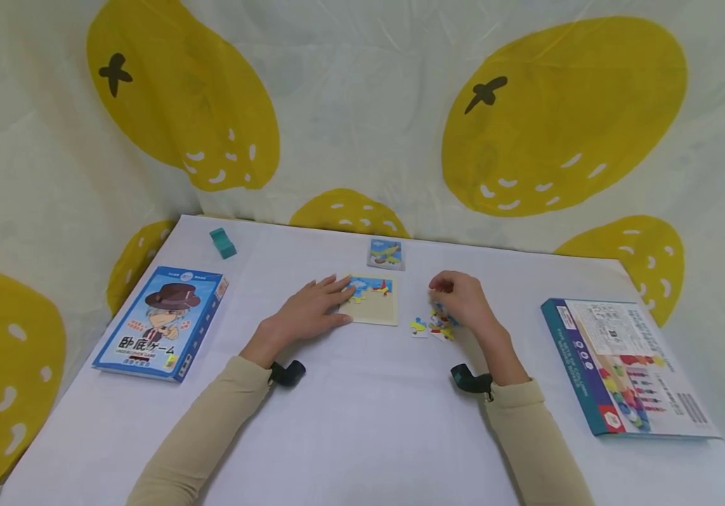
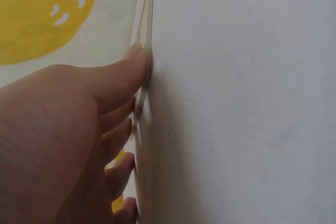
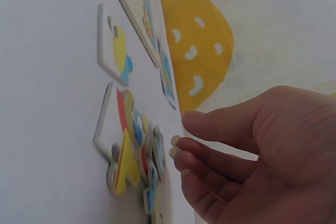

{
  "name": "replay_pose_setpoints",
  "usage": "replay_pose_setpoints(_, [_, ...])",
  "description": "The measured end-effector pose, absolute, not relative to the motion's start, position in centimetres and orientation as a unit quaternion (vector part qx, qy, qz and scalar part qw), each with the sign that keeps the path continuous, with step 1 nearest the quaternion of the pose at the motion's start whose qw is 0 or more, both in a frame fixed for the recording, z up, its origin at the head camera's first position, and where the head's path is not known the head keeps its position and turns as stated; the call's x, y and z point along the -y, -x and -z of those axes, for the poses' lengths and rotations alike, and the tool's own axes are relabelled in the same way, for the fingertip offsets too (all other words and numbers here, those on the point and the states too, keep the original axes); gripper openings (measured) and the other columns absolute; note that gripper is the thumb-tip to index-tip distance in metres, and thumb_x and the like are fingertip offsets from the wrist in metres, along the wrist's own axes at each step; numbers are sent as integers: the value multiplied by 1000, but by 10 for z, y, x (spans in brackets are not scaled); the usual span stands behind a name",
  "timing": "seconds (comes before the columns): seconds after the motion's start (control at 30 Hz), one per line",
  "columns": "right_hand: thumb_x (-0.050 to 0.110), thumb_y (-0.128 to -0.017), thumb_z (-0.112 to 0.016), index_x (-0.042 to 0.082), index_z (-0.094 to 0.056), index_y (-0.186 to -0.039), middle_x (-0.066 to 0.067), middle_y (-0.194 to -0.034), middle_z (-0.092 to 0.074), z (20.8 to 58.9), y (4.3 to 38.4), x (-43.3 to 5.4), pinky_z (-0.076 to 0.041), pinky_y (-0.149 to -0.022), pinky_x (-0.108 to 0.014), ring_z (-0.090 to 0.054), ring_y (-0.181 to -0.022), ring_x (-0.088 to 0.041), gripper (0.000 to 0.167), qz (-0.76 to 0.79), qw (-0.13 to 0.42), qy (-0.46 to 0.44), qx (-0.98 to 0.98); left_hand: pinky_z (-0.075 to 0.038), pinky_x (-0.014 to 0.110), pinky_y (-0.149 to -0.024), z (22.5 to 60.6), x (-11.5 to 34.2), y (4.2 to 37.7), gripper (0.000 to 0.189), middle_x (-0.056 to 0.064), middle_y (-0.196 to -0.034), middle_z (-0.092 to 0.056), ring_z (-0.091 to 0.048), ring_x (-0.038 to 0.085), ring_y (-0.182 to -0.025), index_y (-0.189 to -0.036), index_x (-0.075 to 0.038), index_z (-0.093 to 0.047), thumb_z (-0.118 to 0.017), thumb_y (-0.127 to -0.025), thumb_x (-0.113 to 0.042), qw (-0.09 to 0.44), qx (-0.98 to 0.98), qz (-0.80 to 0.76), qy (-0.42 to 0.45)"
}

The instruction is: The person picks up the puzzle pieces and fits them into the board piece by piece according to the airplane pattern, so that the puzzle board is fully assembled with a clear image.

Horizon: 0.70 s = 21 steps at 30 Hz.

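A wooden jigsaw board [image 1: 376, 310] lies on the white table, with blue-sky and red-and-yellow pieces along its upper part and bare wood below. My left hand [image 1: 312, 309] rests at its left side, fingers spread over the upper corner and thumb near the bottom edge; the left wrist view shows the thumb [image 2: 118, 80] against the rim. Over a small heap of jigsaw pieces [image 1: 443, 332] hovers my right hand [image 1: 464, 301]. Its fingers bend loosely, and in the right wrist view a gap shows between thumb and fingertips, nothing held. One yellow-and-blue piece [image 3: 119, 51] lies apart, beside the heap.
A small picture card [image 1: 385, 254] with an airplane lies behind the board. On the left are a blue game box [image 1: 163, 320] and a teal block [image 1: 223, 243]; a flat paint-set box [image 1: 631, 365] lies at right. A patterned curtain hangs behind the table.
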State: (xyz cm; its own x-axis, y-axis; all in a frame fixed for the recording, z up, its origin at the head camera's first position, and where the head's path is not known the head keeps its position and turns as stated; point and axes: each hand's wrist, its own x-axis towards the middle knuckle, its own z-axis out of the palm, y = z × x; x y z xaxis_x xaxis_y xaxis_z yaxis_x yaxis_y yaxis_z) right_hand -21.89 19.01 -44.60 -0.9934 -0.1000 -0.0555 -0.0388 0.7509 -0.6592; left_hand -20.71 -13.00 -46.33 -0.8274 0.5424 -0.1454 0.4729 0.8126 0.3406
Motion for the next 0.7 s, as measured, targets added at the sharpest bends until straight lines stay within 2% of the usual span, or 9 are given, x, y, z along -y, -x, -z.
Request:
replay_pose_setpoints(0.2, [9, -90, -64, 3, -70, -104, -13, -96, -64, 448, 211, -197, -46, -76, -34, -56, -90, -27, 17, 329, 37, 24, -943, -16, 56, -124, 461, 130, 206, 68, -2, -166, -24, -16, 27, -156, -156, -21, -32, -55, -99, -50, 120, -942, -161, -268])
replay_pose_setpoints(0.47, [14, -86, -72, 0, -69, -107, -15, -97, -58, 457, 209, -200, -42, -72, -32, -52, -88, -27, 25, 301, 53, 11, -952, -16, 55, -125, 463, 131, 206, 68, -3, -166, -23, -15, 26, -156, -156, -22, -32, -54, -98, -51, 124, -942, -162, -267])
replay_pose_setpoints(0.7, [8, -85, -73, -1, -69, -103, -16, -93, -60, 461, 211, -199, -42, -73, -34, -53, -87, -27, 20, 295, 23, 11, -955, -16, 55, -125, 465, 131, 208, 69, -3, -166, -24, -15, 26, -156, -155, -23, -33, -54, -98, -53, 117, -942, -167, -268])
